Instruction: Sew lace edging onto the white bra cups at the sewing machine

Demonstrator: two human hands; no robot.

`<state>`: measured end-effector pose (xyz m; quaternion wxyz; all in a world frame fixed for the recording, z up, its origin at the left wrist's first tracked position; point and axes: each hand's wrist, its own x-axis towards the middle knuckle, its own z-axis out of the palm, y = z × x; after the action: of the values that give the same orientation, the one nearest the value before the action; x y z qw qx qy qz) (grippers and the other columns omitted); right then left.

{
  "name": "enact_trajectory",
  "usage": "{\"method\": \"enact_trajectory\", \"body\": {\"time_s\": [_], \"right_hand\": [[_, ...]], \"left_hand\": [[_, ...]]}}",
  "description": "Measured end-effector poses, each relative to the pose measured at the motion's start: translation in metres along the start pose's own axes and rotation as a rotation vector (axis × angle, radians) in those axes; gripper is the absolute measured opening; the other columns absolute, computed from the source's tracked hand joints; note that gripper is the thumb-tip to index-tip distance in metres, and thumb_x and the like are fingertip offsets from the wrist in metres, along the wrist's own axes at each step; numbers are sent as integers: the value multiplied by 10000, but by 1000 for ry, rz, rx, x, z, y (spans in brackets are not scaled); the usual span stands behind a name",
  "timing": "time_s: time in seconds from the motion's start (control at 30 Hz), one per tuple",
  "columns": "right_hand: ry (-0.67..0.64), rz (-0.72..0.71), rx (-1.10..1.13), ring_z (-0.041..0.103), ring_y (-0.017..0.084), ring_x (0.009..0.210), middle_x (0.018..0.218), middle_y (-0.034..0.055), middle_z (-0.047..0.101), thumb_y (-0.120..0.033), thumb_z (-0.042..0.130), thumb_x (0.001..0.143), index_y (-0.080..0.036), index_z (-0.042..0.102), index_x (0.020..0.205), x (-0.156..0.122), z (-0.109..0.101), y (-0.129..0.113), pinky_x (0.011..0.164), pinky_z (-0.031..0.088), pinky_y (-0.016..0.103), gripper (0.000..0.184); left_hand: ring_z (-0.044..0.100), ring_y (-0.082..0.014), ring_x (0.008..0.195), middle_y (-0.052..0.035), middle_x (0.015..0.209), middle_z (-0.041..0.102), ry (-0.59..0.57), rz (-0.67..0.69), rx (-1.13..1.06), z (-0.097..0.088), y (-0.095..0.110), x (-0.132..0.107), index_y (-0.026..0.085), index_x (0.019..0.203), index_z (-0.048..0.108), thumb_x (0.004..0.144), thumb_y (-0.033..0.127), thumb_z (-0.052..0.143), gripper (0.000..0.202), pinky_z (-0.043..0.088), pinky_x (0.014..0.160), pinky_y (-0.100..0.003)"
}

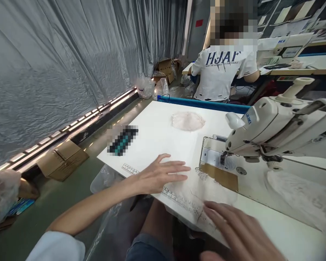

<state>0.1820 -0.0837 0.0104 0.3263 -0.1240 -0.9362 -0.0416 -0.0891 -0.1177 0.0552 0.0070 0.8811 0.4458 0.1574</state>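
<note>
A sheer pale fabric piece with a lacy edge (216, 190) lies over the table's ruler-marked front edge, in front of the sewing machine (260, 127). My left hand (160, 175) is just left of it, palm down over the white tabletop, fingers spread and holding nothing. At the fabric's near right side, my right hand (239, 228) lies with fingers stretched out over its edge; it is slightly blurred, and I cannot tell how firmly it touches. The machine's needle and presser foot (223, 158) stand behind the fabric, apart from both hands.
Another sheer piece (188, 120) lies flat farther back on the table (157, 134). More pale lacy fabric (301, 195) is heaped at right. A pixelated dark object (122, 140) rests near the left edge. A co-worker (222, 72) sits ahead. Cardboard boxes (62, 159) stand on the floor.
</note>
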Motion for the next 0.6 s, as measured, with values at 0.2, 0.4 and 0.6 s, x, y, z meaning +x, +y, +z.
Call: {"method": "enact_trajectory", "body": {"time_s": [0.2, 0.4, 0.6], "right_hand": [[61, 76, -133, 588, 274, 928, 980, 165, 681, -128, 361, 924, -91, 613, 1019, 35, 50, -55, 804, 418, 395, 272], [-132, 373, 680, 526, 149, 592, 653, 15, 592, -232, 412, 932, -187, 582, 782, 24, 18, -56, 579, 424, 258, 231], [-396, 1031, 1387, 509, 138, 642, 700, -10, 568, -461, 580, 846, -201, 579, 875, 5, -29, -64, 575, 398, 228, 262]], "left_hand": [[520, -205, 1113, -88, 1238, 586, -187, -96, -35, 0, 25, -26, 178, 1208, 506, 838, 90, 431, 387, 265, 986, -406], [501, -281, 1105, -123, 1180, 580, -93, -279, -346, 1, 77, -60, 171, 1160, 544, 725, 482, 690, 554, 288, 985, -450], [599, -185, 753, -61, 802, 661, -95, -744, -1374, 21, 110, -45, 111, 879, 666, 685, 424, 733, 375, 452, 679, -266]]}}
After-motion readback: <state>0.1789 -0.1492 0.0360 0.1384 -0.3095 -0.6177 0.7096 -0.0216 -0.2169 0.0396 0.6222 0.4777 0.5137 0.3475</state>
